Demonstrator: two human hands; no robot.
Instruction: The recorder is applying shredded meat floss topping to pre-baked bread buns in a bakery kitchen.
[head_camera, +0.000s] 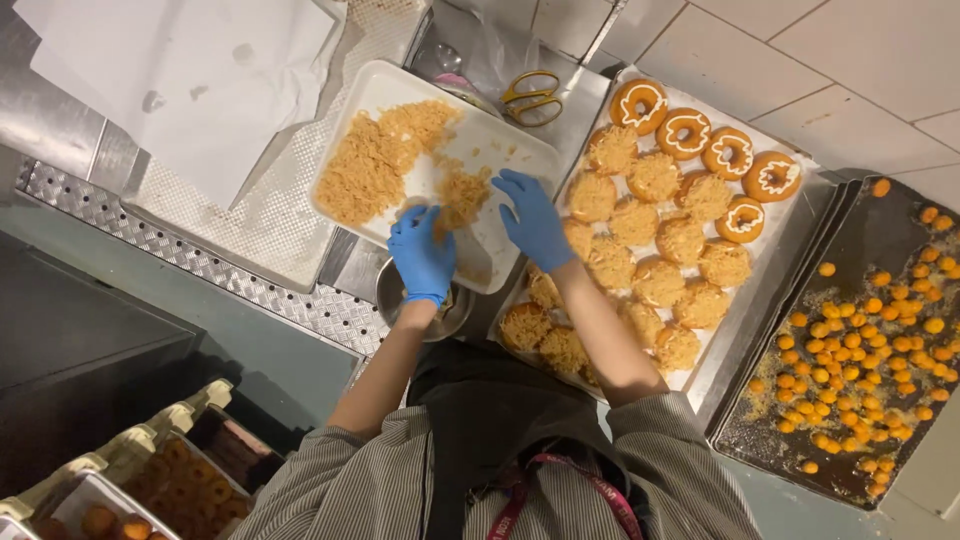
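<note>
Shreds (375, 160) on the white tray (505, 135) were gathered by both gloved hands, left (421, 252) and right (532, 218); fingers curled loosely, grip unclear.

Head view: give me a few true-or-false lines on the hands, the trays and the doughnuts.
1. Both hands wear blue gloves. True: left hand, right hand.
2. The hands are over the white tray of shredded topping. True.
3. Every doughnut on the doughnut tray is covered in shreds. False: five iced doughnuts along the far edge show white icing and no shreds.
4. The scissors are in the right hand. False: they lie beyond the white tray.
5. The dark tray holds small orange balls. True.
</note>
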